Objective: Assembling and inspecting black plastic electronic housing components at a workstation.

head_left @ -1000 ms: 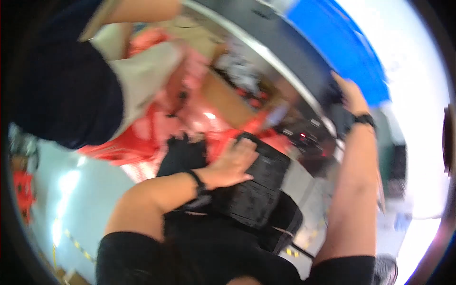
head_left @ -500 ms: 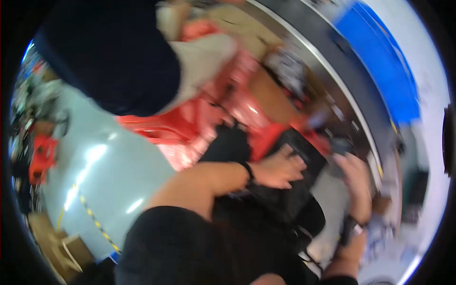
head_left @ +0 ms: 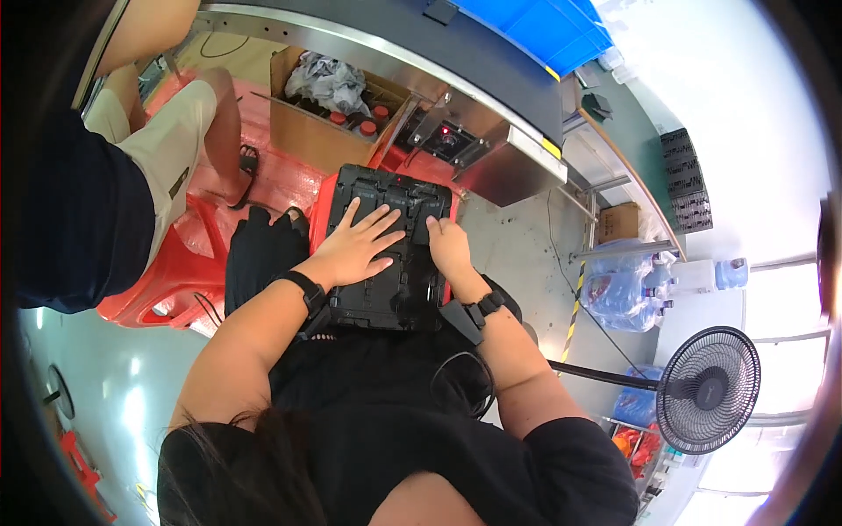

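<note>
On my lap rests a black case with ribbed moulded panels and red sides, seen from above. My left hand lies flat across its middle, fingers spread. At the right part of the same black face is my right hand, its fingers curled and pressed together against the surface. Whatever those fingers hold, if anything, is hidden under them.
Ahead runs a dark conveyor belt with a metal control box. Below it stands a cardboard box holding red-capped items. A seated person and a red stool are left; a black fan is right.
The view has swung round and sharpened. My right hand has come from out at the right, where a dark object was at its fingers, onto the case. My left hand stays on it.
</note>
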{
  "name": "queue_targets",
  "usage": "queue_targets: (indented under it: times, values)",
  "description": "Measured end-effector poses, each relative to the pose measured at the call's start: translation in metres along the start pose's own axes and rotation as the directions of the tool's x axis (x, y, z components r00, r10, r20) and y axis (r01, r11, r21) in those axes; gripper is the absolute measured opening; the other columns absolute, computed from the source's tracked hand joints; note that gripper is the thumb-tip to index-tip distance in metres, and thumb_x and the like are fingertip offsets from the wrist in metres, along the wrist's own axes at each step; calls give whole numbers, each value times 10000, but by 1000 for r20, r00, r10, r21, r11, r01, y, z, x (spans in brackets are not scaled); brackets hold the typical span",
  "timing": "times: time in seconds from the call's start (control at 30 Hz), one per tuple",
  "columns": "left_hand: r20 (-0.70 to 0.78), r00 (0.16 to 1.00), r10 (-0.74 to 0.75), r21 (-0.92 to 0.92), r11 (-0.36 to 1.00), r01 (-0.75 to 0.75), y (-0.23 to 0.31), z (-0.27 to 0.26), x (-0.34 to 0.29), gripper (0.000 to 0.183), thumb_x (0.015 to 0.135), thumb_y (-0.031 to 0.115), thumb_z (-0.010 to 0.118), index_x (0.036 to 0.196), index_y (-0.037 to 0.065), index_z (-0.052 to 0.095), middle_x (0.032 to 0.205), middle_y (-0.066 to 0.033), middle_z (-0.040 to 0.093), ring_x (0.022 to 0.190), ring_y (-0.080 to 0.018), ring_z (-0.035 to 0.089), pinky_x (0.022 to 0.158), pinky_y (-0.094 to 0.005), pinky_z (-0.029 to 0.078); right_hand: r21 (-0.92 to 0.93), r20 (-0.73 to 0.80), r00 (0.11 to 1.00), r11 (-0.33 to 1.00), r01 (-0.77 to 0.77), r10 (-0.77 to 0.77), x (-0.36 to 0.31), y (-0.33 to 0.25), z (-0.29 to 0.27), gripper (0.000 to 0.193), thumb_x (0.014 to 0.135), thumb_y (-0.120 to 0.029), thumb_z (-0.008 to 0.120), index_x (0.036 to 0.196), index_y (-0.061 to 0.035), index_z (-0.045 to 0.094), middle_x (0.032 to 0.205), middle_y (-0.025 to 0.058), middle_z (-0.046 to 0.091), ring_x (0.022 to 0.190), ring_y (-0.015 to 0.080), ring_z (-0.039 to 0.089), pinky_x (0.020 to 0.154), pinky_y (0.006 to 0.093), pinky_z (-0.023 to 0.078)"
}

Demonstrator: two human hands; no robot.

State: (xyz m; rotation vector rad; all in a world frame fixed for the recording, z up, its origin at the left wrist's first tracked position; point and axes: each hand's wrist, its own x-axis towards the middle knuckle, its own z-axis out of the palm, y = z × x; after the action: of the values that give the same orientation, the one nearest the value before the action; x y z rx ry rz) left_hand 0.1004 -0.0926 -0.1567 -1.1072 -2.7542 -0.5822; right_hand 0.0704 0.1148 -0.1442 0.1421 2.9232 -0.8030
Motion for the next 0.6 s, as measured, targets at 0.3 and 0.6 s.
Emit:
queue_targets:
  times: [0.3,0.6]
  values:
    - [-16,1000,21,-55,998,-22,-10,-9,0,531,826,387,511,1286,137,422,1416,-100,270,1323,-268,217,1052,-563,90,-288,489,853,890,354,-182,52,-83,-96,551,757,-524,598,696,23,609,652,141,597,623,262,580,596,382,449]
    - [-290,948,129,-285,934,-214,0,-161,62,408,768,218,623,1142,94,516,1327,-117,382,1252,-289,334,1022,-528,213,-233,-350,937,968,-96,8,231,-118,-210,598,769,-488,553,949,81,601,931,272,609,901,394,589,778,424,459]
